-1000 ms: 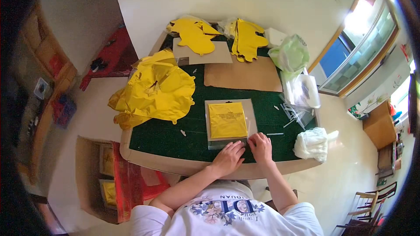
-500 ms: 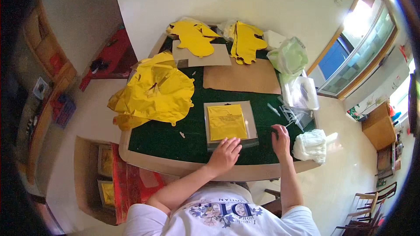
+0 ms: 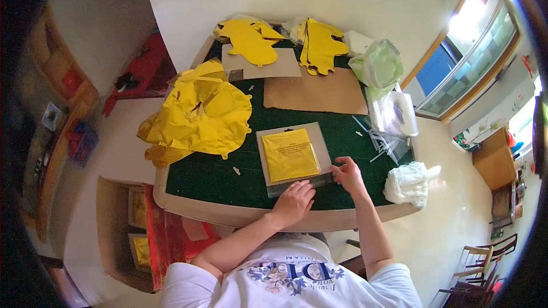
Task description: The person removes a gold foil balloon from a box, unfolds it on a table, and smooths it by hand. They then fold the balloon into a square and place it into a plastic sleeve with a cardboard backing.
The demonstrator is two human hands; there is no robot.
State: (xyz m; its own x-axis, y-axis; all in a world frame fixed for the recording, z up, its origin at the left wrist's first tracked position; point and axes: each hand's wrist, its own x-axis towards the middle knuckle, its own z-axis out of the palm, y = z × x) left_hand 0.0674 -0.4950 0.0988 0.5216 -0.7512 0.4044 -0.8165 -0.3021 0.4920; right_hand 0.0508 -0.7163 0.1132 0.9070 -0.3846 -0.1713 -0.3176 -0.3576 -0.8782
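Note:
On the green table covering lies a clear plastic bag (image 3: 323,142) holding a grey-brown card and a folded yellow foil balloon (image 3: 291,155) with small dark print. The bag sits slightly turned, its clear flap edge toward me. My left hand (image 3: 293,199) lies on that near edge, fingers stretched out and flat. At the bag's lower right corner, my right hand (image 3: 348,175) has its thumb and forefinger bent together in a pinch on the edge. Exactly what part of the corner is between those fingertips is hard to see.
A crumpled yellow foil pile (image 3: 200,111) lies left; flat yellow foil shapes (image 3: 254,43) and a cardboard sheet (image 3: 314,92) are at the back. Thin white sticks (image 3: 383,145), a green plastic bag (image 3: 379,65) and a white plastic bag (image 3: 406,184) are right. A carton (image 3: 117,234) stands lower left.
My right hand has moved left from the bare cloth to the bag's corner. The bag has turned slightly and shifted left. My left hand has stayed on the near edge.

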